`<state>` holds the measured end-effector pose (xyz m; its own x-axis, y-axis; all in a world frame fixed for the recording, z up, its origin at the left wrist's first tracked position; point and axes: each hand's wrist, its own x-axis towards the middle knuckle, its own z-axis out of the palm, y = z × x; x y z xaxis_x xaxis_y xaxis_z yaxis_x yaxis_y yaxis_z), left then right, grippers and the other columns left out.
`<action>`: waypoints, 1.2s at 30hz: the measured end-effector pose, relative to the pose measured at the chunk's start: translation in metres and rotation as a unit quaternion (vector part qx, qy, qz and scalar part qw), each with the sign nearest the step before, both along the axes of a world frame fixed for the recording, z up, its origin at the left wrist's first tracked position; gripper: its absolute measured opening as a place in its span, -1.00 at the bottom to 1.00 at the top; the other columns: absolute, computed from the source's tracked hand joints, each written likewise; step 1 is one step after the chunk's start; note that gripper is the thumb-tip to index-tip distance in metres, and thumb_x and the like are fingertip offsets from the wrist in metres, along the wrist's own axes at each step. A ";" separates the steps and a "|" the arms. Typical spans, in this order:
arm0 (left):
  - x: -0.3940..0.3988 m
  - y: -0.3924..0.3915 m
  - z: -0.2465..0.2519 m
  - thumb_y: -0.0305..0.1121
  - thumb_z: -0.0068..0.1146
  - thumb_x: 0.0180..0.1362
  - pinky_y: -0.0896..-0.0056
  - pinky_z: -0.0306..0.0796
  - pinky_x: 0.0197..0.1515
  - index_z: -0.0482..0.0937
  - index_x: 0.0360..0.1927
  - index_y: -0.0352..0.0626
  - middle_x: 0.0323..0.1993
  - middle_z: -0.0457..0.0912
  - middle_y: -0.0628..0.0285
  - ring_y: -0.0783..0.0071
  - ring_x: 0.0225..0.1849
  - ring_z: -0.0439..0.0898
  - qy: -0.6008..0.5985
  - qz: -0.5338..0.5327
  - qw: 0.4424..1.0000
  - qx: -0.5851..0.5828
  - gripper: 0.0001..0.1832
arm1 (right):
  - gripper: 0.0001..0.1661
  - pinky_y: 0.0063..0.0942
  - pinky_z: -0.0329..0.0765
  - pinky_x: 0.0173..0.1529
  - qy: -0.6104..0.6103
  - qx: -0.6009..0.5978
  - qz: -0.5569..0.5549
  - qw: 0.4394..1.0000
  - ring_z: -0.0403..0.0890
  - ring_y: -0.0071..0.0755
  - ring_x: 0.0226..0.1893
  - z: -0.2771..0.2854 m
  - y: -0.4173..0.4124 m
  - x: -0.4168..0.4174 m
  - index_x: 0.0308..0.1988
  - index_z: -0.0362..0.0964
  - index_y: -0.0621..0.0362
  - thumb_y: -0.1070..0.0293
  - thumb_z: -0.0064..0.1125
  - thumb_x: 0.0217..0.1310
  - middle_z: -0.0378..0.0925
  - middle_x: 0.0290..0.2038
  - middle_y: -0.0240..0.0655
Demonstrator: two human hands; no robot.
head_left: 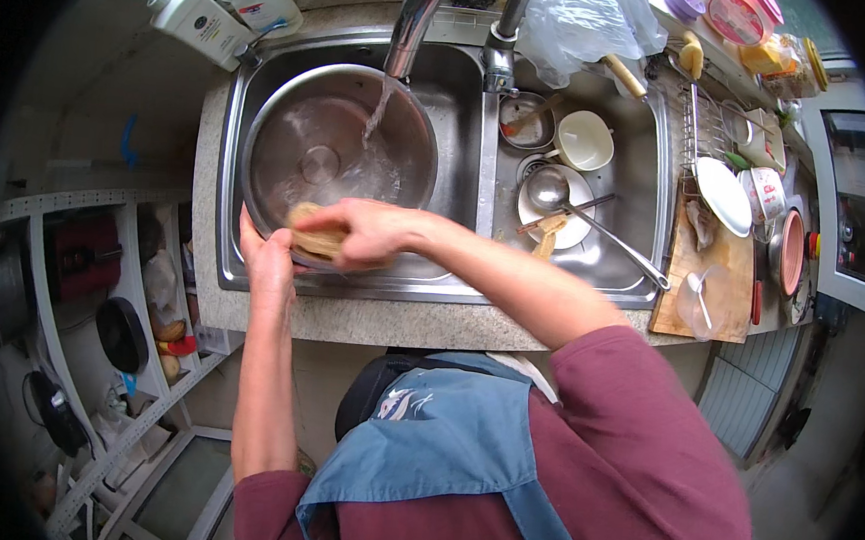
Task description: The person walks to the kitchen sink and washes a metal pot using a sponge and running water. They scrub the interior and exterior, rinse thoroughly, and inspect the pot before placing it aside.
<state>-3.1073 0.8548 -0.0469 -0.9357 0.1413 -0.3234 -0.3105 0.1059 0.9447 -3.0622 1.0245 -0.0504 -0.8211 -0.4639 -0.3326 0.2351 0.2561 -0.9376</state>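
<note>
A large round steel basin (321, 134) sits in the left bowl of the double sink, tilted a little. My left hand (264, 254) grips its near rim at the lower left. Against the inside of that near wall, my right hand (363, 235) presses a tan fibrous scrubbing pad (314, 235), slightly blurred. Water runs from the chrome faucet (411, 43) into the basin and splashes on its wet bottom. The pad and my hands hide part of the near rim.
The right sink bowl (631, 231) holds a steel ladle (547, 188), a white plate (575, 227), a cream cup (584, 140) and a small metal bowl (529, 130). Pump bottles (201, 24) stand at the back left. A wooden cutting board (676, 287) lies on the right counter beside dishes.
</note>
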 end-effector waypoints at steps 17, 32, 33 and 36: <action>-0.013 0.010 0.035 -0.61 -0.18 -0.30 0.37 0.51 -0.76 0.29 -0.02 -0.20 -0.40 0.45 0.13 0.33 -0.62 0.54 -0.025 -0.043 0.993 -0.104 -0.41 | -0.74 -0.25 0.29 -0.17 0.578 0.551 -0.063 0.599 0.39 -0.23 -0.12 -0.022 0.047 -0.063 -0.25 0.44 -0.23 0.17 0.02 -0.05 0.34 -0.15 -0.25; -0.003 0.017 0.027 -0.61 -0.19 -0.31 0.29 0.56 -0.72 0.25 0.07 -0.16 -0.29 0.49 0.03 0.16 -0.57 0.59 -0.128 -0.037 0.989 -0.063 -0.33 | -0.49 -0.50 0.38 0.03 0.092 -0.268 -0.436 0.854 0.44 -0.41 -0.09 -0.026 0.009 -0.050 -0.04 0.35 0.15 0.60 0.04 -0.12 0.44 -0.12 -0.31; -0.009 0.012 0.026 -0.61 -0.19 -0.30 0.29 0.57 -0.71 0.22 0.08 -0.19 -0.32 0.49 -0.01 0.13 -0.57 0.59 -0.132 -0.047 0.987 -0.079 -0.32 | -0.48 -0.50 0.37 0.04 0.125 -0.200 -0.517 0.823 0.43 -0.40 -0.08 -0.028 0.017 -0.048 -0.03 0.33 0.16 0.60 0.03 -0.11 0.42 -0.10 -0.32; -0.015 0.009 0.034 -0.60 -0.19 -0.29 0.30 0.58 -0.70 0.19 0.06 -0.28 -0.26 0.47 -0.09 0.07 -0.51 0.61 -0.132 -0.045 0.988 -0.066 -0.35 | -0.47 -0.51 0.39 0.01 -0.010 -0.084 -0.441 0.894 0.45 -0.42 -0.13 -0.021 0.032 -0.006 -0.01 0.32 0.16 0.60 0.02 -0.11 0.43 -0.13 -0.28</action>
<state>-3.1223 0.8636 -0.0130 -0.8016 0.1612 -0.5757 -0.5280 0.2609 0.8082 -3.0686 1.0565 -0.0710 -0.8865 0.3163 -0.3378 0.2934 -0.1804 -0.9388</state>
